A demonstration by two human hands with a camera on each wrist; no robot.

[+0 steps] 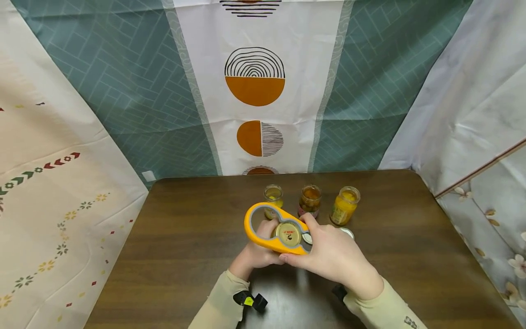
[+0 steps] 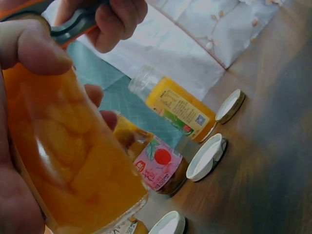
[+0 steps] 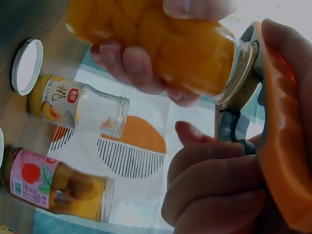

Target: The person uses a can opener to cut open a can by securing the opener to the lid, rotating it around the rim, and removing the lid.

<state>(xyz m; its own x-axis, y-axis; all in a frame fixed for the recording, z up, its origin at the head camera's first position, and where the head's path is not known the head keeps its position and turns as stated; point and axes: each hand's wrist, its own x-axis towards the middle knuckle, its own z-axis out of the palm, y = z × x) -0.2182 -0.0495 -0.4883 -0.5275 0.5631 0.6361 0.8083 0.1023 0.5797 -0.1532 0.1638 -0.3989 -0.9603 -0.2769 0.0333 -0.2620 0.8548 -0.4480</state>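
My left hand (image 1: pixel 260 254) grips a glass jar (image 2: pixel 73 151) packed with orange fruit pieces, thumb on one side and fingers round the other. The jar is tilted in the right wrist view. On its mouth sits a gold lid (image 1: pixel 288 234). An orange-and-grey jar opener (image 1: pixel 279 247) lies across this lid, its grey inner edge around it. My right hand (image 1: pixel 334 253) holds the opener at its right end, fingers curled round it. In the head view the jar's body is hidden below the opener and hands.
Behind my hands stand three lidless jars: a pale yellow one (image 1: pixel 273 194), a pink-labelled one (image 1: pixel 310 201) and a bright yellow one (image 1: pixel 344 208). Loose white-lined lids (image 2: pixel 207 157) lie before them on the brown table (image 1: pixel 185 256). Patterned cloths hang around the table.
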